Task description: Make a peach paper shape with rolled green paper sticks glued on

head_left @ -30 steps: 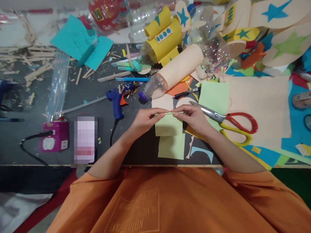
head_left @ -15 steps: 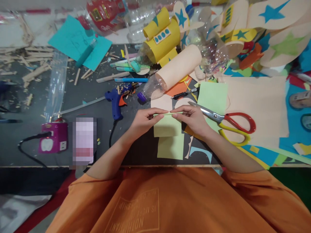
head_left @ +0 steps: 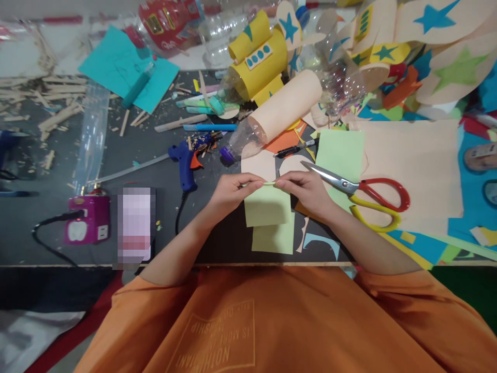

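Between my left hand (head_left: 235, 191) and my right hand (head_left: 305, 189), a light green sheet of paper (head_left: 267, 207) is pinched along its top edge, which looks folded or curled over. Both hands are closed, thumbs and forefingers pressed on that edge, fingertips close together. The sheet's lower part hangs toward me over a second light green paper piece (head_left: 273, 238) on the table. Right beside my right hand lie scissors (head_left: 345, 185) with one red and one yellow handle. Peach paper shapes (head_left: 258, 161) lie just beyond my fingers.
A blue glue gun (head_left: 184, 163) lies left of my hands, its cord running toward me. Further left are a phone (head_left: 135, 223) and a purple power adapter (head_left: 87, 220). Beyond my hands lie a peach-wrapped bottle (head_left: 287, 109) and a pen (head_left: 297, 148). Large peach paper (head_left: 419, 176) covers the right.
My fingertips have come slightly closer together along the paper's top edge. The sheet's lower edge hangs a little nearer to me. The surrounding things stay in place.
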Available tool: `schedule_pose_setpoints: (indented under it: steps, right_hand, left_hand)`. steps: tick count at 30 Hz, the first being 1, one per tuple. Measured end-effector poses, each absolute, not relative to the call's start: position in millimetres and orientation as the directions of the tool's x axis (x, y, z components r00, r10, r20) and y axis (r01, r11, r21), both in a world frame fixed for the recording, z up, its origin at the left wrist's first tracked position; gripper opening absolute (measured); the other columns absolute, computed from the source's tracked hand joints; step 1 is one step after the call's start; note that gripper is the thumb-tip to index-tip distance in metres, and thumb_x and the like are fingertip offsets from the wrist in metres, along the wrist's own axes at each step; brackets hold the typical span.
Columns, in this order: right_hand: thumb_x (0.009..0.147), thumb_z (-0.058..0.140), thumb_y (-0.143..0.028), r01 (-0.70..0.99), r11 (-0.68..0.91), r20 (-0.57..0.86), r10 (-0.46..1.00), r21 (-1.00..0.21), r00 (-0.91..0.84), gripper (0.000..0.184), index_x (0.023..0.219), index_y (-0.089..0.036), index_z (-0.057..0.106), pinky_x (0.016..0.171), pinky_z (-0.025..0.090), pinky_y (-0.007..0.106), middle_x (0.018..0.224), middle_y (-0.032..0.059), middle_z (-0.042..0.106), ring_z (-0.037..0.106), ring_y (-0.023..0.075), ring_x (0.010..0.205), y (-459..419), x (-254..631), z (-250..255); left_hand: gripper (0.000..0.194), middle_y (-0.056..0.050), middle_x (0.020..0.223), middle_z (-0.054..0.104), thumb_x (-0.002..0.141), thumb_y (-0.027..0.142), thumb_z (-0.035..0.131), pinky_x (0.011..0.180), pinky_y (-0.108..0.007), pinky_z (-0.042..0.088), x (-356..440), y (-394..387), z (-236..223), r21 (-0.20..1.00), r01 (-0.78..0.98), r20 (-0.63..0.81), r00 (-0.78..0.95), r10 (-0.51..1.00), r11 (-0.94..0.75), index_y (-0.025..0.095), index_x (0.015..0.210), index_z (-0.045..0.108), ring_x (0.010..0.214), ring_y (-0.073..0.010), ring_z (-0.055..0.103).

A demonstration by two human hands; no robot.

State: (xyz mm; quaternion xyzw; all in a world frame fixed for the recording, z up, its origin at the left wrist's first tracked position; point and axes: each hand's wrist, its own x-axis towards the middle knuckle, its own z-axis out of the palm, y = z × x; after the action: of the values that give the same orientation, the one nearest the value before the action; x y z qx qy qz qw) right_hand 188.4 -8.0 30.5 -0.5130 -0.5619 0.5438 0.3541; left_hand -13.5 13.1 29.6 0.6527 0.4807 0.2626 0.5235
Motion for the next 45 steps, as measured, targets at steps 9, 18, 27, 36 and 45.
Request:
schedule_pose_setpoints:
  steps: [9,18,27,36,45]
  right_hand:
    - [0.077,0.069,-0.045,0.186,-0.145,-0.182,0.963,-0.972,-0.198,0.025,0.073,-0.021,0.075,0.062,0.046,0.028,0.071,0.0015,0.07,0.055,0.0137,0.065,-4.5,192.2,29.4]
    - [0.068,0.076,-0.051,0.091,-0.197,-0.206,0.974,-0.976,-0.099,0.03,0.069,-0.021,0.075,0.06,0.044,0.029,0.067,0.0013,0.067,0.053,0.0135,0.063,0.8,195.2,24.0]
    - [0.074,0.073,-0.043,0.154,-0.169,-0.195,0.965,-0.974,-0.175,0.023,0.075,-0.021,0.077,0.057,0.04,0.027,0.065,0.0008,0.067,0.05,0.0122,0.06,-5.5,191.3,28.3]
    - [0.074,0.073,-0.043,0.141,-0.202,-0.227,0.956,-0.969,-0.187,0.025,0.079,-0.02,0.078,0.059,0.04,0.028,0.07,0.003,0.069,0.052,0.0127,0.062,-5.6,190.2,27.5]
    - [0.069,0.076,-0.033,0.019,-0.262,-0.26,0.945,-0.965,-0.199,0.016,0.077,-0.02,0.078,0.059,0.041,0.026,0.071,0.0015,0.069,0.052,0.0107,0.061,-5.3,188.6,31.1]
  left_hand:
    - [0.034,-0.005,0.092,0.079,0.08,0.049,0.066,0.08,-0.027,0.054,-14.2,15.0,33.6,0.945,0.32,-0.205,0.402,0.893,0.072,0.02,0.09,0.08,0.087,-0.0208,0.072]
    - [0.033,-0.006,0.09,0.078,0.076,0.048,0.069,0.076,-0.027,0.056,-15.4,18.9,32.9,0.957,0.273,-0.184,0.294,0.938,0.102,0.019,0.089,0.08,0.085,-0.0203,0.071]
    - [0.03,-0.006,0.083,0.078,0.073,0.043,0.073,0.069,-0.025,0.054,-11.0,12.1,33.7,0.954,0.25,-0.249,0.348,0.904,0.167,0.017,0.085,0.079,0.076,-0.0174,0.07]
    - [0.024,-0.005,0.084,0.079,0.077,0.041,0.071,0.069,-0.025,0.054,-13.9,13.6,29.9,0.95,0.305,-0.176,0.339,0.924,0.069,0.019,0.084,0.08,0.078,-0.0186,0.072]
    - [0.017,-0.005,0.086,0.079,0.073,0.033,0.074,0.075,-0.025,0.056,-11.3,13.4,31.7,0.964,0.247,-0.178,0.323,0.929,0.098,0.02,0.082,0.08,0.081,-0.019,0.073]
